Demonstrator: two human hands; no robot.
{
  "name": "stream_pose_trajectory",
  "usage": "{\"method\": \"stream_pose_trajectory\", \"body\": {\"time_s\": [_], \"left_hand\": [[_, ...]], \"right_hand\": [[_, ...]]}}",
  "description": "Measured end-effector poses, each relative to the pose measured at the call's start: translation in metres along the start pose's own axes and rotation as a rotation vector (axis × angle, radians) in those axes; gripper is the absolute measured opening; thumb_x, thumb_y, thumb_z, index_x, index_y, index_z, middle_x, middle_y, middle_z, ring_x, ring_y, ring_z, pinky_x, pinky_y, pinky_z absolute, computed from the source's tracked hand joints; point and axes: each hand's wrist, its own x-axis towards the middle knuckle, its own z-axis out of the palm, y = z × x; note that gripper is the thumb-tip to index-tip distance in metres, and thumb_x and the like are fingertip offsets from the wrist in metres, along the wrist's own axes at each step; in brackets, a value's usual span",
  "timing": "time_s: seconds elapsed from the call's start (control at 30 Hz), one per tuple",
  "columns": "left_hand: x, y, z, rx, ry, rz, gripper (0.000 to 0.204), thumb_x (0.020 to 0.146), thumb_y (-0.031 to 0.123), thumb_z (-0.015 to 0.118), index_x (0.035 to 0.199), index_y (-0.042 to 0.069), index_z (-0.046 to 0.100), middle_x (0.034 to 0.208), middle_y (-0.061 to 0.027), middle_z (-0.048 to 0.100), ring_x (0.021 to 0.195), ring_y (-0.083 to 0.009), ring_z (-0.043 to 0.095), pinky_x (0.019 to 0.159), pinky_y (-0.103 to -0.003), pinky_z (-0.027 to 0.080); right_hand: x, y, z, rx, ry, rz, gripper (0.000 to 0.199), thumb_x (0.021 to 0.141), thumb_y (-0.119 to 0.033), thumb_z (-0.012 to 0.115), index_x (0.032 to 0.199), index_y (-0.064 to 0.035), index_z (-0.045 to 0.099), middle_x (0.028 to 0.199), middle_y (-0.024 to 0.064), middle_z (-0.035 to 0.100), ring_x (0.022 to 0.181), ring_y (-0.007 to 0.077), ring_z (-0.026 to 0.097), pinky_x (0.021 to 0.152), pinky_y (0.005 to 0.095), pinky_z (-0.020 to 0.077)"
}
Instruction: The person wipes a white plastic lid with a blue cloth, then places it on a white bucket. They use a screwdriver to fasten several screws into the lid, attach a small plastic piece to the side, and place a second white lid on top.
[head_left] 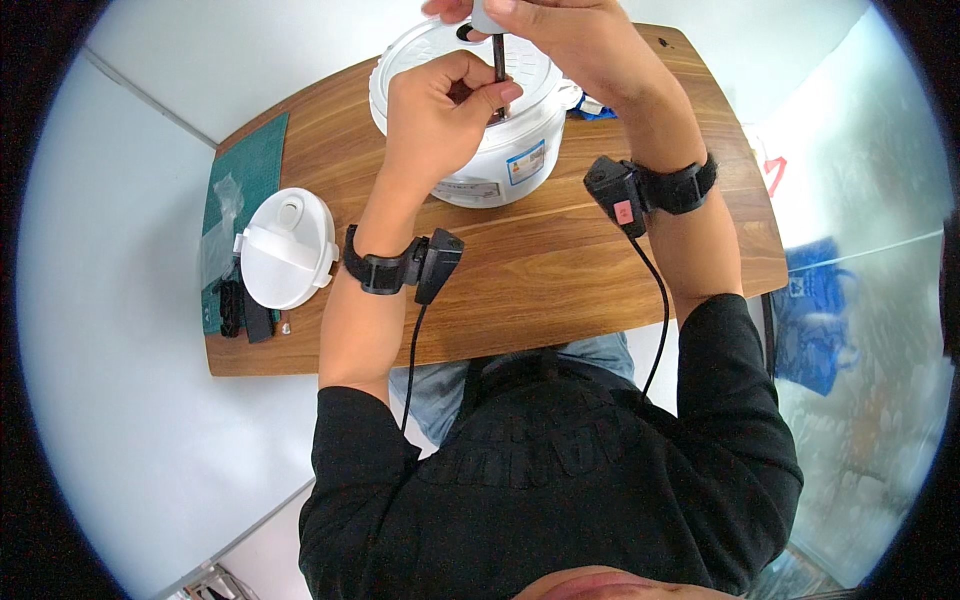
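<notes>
A white round tub-shaped appliance (535, 140) stands on the wooden table at the far middle, with a blue-edged label on its side. Above its near rim is an upright screwdriver (499, 58) with a dark shaft and a grey handle. My right hand (580, 45) is closed round the handle, its top cut off by the picture's upper edge. Lower down, my left hand (435, 115) pinches the shaft between thumb and forefinger, close to the rim. The tip and whatever it touches are hidden by my left fingers.
To the left, a white round lid (290, 250) with a raised bar lies partly over a green cutting mat (250, 155). Beside it are a clear plastic bag (220, 230) and black items (245, 310). A blue bag (812, 315) is beyond the table's right edge. Cables hang from both wrist straps.
</notes>
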Motion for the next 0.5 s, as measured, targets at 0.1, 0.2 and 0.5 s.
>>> {"method": "stream_pose_trajectory", "body": {"time_s": [0.1,0.2,0.5], "left_hand": [[-0.002,0.005,0.002,-0.03,0.008,0.006,0.011,0.088,0.009,0.08,0.087,-0.001,0.074,0.075,-0.0063,0.074,0.064,-0.0091,0.065,0.061,-0.023,0.051],[-0.002,0.004,-0.001,-0.068,-0.035,-0.015,0.009,0.09,0.008,0.077,0.091,0.0,0.076,0.077,-0.0066,0.075,0.068,-0.0094,0.067,0.063,-0.024,0.052],[-0.003,0.001,-0.003,-0.112,-0.06,-0.05,0.011,0.093,0.011,0.075,0.098,0.002,0.079,0.08,-0.0057,0.076,0.071,-0.0098,0.068,0.066,-0.025,0.054]], "right_hand": [[0.006,0.015,-0.01,-0.037,0.005,-0.028,0.028,0.099,-0.016,0.07,0.118,0.0033,0.066,0.097,0.0067,0.07,0.088,0.0125,0.064,0.077,0.0304,0.0532],[0.006,0.007,-0.001,-0.333,0.14,-0.039,0.022,0.094,-0.016,0.075,0.104,0.0022,0.069,0.086,0.0054,0.069,0.081,0.0114,0.064,0.072,0.0296,0.0528],[0.008,0.01,0.0,0.004,-0.016,0.006,0.028,0.1,-0.021,0.069,0.115,0.0018,0.067,0.097,0.0083,0.071,0.095,0.0138,0.066,0.081,0.0306,0.0528]]}}
